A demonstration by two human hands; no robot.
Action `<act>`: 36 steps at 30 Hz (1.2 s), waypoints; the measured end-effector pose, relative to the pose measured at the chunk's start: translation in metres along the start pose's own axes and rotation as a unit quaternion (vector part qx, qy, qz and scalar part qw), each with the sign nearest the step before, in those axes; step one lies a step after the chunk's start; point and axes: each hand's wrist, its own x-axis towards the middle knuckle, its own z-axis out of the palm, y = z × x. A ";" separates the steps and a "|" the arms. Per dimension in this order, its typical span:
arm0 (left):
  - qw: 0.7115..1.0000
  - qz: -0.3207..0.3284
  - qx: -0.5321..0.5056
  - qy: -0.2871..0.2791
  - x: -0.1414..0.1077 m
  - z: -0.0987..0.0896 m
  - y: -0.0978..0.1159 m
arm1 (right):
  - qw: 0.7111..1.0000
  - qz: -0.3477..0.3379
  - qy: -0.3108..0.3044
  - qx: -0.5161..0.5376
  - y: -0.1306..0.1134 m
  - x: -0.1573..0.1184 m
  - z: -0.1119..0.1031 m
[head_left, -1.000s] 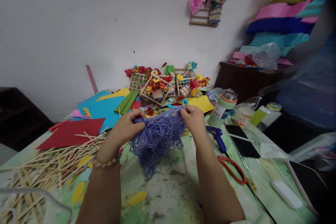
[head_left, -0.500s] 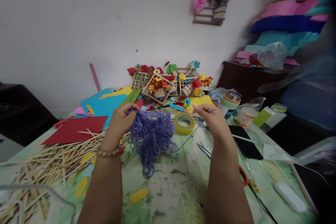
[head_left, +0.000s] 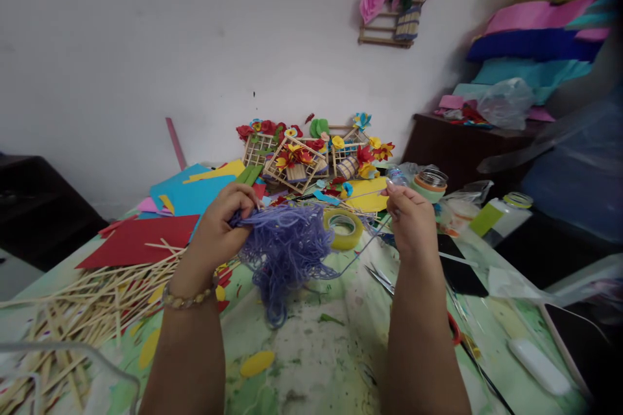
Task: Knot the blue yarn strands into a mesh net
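From where I stand, the left end of the tabletop (head_left: pixel 316 376) carries a loose spread of thin wooden sticks (head_left: pixel 109 301), with a red sheet (head_left: pixel 136 241) and a blue sheet (head_left: pixel 202 194) lying behind them. Next comes the person's left hand (head_left: pixel 221 220), a beaded bracelet (head_left: pixel 187 298) at its wrist, its fingers curled tightly around the upper left edge of the purple yarn (head_left: pixel 287 246). The tangled bundle hangs between the two hands, much nearer the left one, its loops drooping in front of the person. Behind it, toward the wall, sit stick frames (head_left: pixel 296 174) decked with bright paper flowers. Just right of the bundle I see a roll of tape (head_left: pixel 346 242), then the scissors (head_left: pixel 382 279), partly hidden by the forearm. The right hand (head_left: pixel 410 214) is raised apart from the bundle, thumb and fingers pinched together on a strand; thin lines of yarn stretch across to it. Beyond that hand stand an open jar (head_left: pixel 430 185) and, farther right, a white oblong object (head_left: pixel 539 366).
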 end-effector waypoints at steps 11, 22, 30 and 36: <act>0.978 0.122 0.120 0.119 -0.004 0.010 0.005 | 0.950 0.060 -0.132 -0.278 -0.017 -0.008 -0.019; 0.977 0.187 0.061 0.076 -0.001 0.027 0.018 | 0.949 -0.132 -0.195 -0.211 -0.029 -0.046 0.032; 0.977 0.198 0.058 0.052 -0.003 0.037 0.027 | 0.928 -0.151 -0.306 -0.151 -0.026 -0.069 0.065; 0.975 0.208 0.058 0.054 -0.002 0.039 0.026 | 0.941 -0.066 -0.312 -0.116 -0.023 -0.069 0.068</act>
